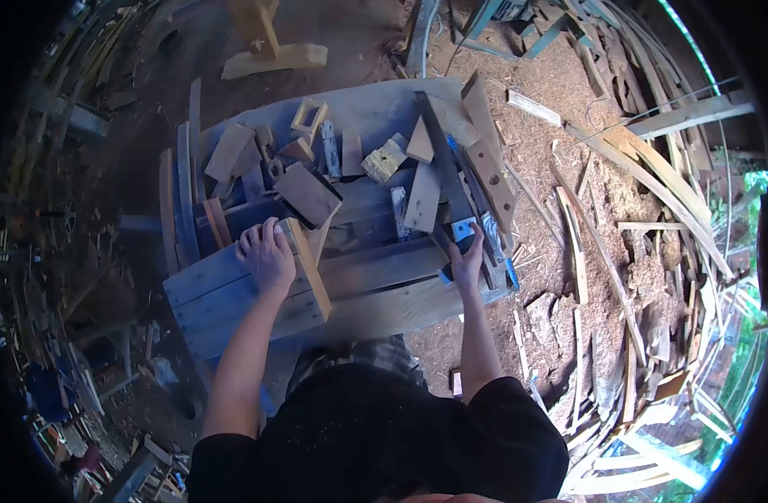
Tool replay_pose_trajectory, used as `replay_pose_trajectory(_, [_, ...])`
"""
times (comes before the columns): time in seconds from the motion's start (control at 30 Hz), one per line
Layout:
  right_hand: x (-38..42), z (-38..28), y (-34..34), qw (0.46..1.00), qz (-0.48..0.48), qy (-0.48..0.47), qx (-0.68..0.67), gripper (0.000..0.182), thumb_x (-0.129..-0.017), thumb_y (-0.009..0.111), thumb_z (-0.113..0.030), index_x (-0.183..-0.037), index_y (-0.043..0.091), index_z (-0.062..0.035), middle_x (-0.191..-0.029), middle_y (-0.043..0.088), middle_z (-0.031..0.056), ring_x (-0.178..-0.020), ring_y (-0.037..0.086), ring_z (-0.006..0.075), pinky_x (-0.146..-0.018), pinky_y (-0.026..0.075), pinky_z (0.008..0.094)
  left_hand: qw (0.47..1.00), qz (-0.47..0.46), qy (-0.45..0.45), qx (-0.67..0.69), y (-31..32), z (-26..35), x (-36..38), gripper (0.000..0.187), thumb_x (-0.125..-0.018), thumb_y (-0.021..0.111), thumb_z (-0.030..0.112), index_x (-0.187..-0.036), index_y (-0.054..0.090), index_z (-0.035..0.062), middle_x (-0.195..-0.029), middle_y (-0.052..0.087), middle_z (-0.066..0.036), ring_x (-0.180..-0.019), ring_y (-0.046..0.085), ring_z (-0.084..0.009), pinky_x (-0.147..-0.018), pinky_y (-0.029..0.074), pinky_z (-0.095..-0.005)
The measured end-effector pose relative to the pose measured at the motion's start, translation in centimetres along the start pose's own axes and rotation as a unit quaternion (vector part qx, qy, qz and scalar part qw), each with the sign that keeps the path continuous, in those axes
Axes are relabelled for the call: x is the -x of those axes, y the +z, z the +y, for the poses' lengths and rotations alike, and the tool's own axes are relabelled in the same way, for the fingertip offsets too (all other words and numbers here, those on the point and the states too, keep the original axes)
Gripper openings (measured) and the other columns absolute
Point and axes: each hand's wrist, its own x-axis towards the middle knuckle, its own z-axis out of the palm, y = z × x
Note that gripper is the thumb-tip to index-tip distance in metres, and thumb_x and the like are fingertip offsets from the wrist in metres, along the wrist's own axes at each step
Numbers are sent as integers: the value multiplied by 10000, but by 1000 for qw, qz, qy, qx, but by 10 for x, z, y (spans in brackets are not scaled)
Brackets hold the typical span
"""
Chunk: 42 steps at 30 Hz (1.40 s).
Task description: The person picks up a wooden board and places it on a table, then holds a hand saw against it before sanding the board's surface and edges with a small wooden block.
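Observation:
My left hand (pixel 266 254) rests on a grey plank panel (pixel 216 289) at the left of the workbench, its fingers bent near the top of a light wooden strip (pixel 309 272) that stands along the panel's right edge. At the bench's right side my right hand (pixel 466 254) is closed around a dark object (pixel 465 241) with a pale, dotted plate at its top; I cannot make out what it is. A long dark bar (pixel 438 142) runs up the bench just beyond that hand.
Wood offcuts lie across the bench (pixel 359 323), among them a dark-edged block (pixel 308 194), a yellowish block (pixel 384 161) and a board with holes (pixel 490 186). Sawdust and long wood strips (pixel 572 243) cover the ground at right. A wooden stand (pixel 275 59) is beyond the bench.

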Motion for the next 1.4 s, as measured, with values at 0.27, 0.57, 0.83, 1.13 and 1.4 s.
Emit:
replay_pose_trajectory(0.27, [2,-61,11,950,73,-31,303,546,-828,710,-149,-1339,538,-63,-1123,542,245,-1006,561,411,-854,463,488,1000,10,1,-6,1,-1,-1,254,-988,488,285,-1176,635,199,-1109,604,-54,-1164,496,-286,-1076,273,-527])
replay_pose_trajectory(0.57, [-16,-198,200,954,-208,-157,151,775,-863,703,-419,-1525,336,-253,-1468,349,248,-1321,363,456,-987,366,603,1000,-9,3,10,-3,-1,-2,275,-1011,445,285,-1207,622,206,-1134,581,-66,-1184,477,-294,-1079,251,-525])
replay_pose_trajectory(0.83, [-40,-224,245,884,-343,-81,308,1239,-620,733,-795,-1595,110,-351,-1524,266,262,-1405,296,449,-1045,313,644,999,-31,-2,40,-9,-2,-3,313,-990,489,328,-1221,602,151,-1157,572,-85,-1211,451,-309,-1094,227,-545])
replay_pose_trajectory(1.13, [-43,-211,225,895,-360,-110,239,1042,-760,717,-637,-1594,170,-336,-1407,410,264,-1308,414,441,-1000,389,594,993,-87,46,65,-16,-3,0,598,-967,501,496,-1457,446,157,-1458,418,-142,-1380,322,-372,-1131,157,-611])
replay_pose_trajectory(1.4, [-1,-160,162,929,-366,42,33,831,-891,661,-441,-1576,270,-179,-1409,473,212,-1288,475,323,-1049,407,442,971,-154,144,115,-20,1,25,762,-957,511,541,-1580,273,172,-1636,166,-184,-1495,133,-436,-1139,143,-654])
